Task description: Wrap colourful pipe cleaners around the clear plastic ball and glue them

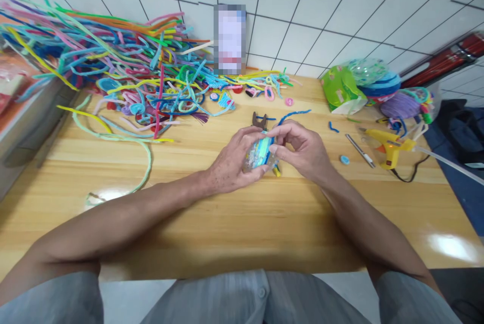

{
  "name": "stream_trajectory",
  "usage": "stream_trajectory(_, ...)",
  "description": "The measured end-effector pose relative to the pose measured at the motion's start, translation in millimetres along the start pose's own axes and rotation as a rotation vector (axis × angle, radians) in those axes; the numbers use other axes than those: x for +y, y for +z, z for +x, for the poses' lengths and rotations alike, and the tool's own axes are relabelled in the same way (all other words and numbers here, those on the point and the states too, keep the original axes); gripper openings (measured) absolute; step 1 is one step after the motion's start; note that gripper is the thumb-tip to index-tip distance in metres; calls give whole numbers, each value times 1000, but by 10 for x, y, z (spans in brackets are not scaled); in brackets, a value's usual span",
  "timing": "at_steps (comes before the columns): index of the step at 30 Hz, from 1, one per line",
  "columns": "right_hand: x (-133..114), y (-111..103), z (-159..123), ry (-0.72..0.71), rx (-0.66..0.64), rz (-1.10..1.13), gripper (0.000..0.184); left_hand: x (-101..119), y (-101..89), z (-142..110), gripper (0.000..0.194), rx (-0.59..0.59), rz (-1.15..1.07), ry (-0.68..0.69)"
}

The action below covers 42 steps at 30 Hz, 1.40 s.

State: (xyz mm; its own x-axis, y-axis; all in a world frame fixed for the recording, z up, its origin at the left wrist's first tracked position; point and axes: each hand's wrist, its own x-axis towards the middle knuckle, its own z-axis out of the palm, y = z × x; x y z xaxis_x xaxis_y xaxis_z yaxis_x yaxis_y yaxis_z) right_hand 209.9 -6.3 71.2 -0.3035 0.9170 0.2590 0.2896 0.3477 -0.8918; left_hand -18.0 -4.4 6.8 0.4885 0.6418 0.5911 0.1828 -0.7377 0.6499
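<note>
Both my hands meet over the middle of the wooden table [234, 223]. My left hand [234, 162] is closed around a small round craft piece [260, 155] wound from blue and light-green pipe cleaner. My right hand [302, 150] pinches the same piece from the right with thumb and fingers. A short yellow bit pokes out under it. Small pliers [259, 120] lie just behind my hands, beside a bent blue pipe cleaner [293, 113].
A big heap of coloured pipe cleaners [124, 71] covers the back left. A yellow glue gun [389, 146] with its cord, a metal tool [359, 150] and a blue coil [344, 159] lie right. Bags of craft supplies [363, 87] stand at back right. A phone [229, 39] leans on the tiled wall.
</note>
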Motion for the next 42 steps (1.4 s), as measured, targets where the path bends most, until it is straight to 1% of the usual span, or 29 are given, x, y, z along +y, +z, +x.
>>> stream_trajectory(5,26,15,10,40,26,89,18,-21,28,0,67,67,-5,55)
stream_trajectory(9,24,16,17,37,42,77,23,-39,29,14,74,60,27,66)
stream_trajectory(12,24,17,12,22,28,45,23,-30,5,26,79,34,26,59)
stream_trajectory(15,6,30,-5,-21,19,-12,16,10,-35,49,70,34,8,15)
stream_trajectory(18,-24,44,-20,-62,16,-55,10,58,-66,80,56,26,-28,-33)
stream_trajectory(20,-36,41,-21,-73,3,-48,11,80,-72,93,47,14,-47,-36)
stream_trajectory(22,-38,26,-17,-68,-12,-34,15,90,-68,92,43,14,-52,-27)
stream_trajectory(27,-19,6,-9,9,11,11,18,85,-35,57,48,22,-73,-20)
stream_trajectory(32,6,63,-13,97,41,145,23,66,-14,35,50,38,-71,4)
stream_trajectory(34,11,79,-16,94,54,152,21,54,-9,33,50,50,-66,20)
stream_trajectory(38,18,84,-19,42,103,95,14,25,7,35,54,81,-18,50)
stream_trajectory(42,30,81,-17,34,107,86,13,8,28,34,57,84,30,52)
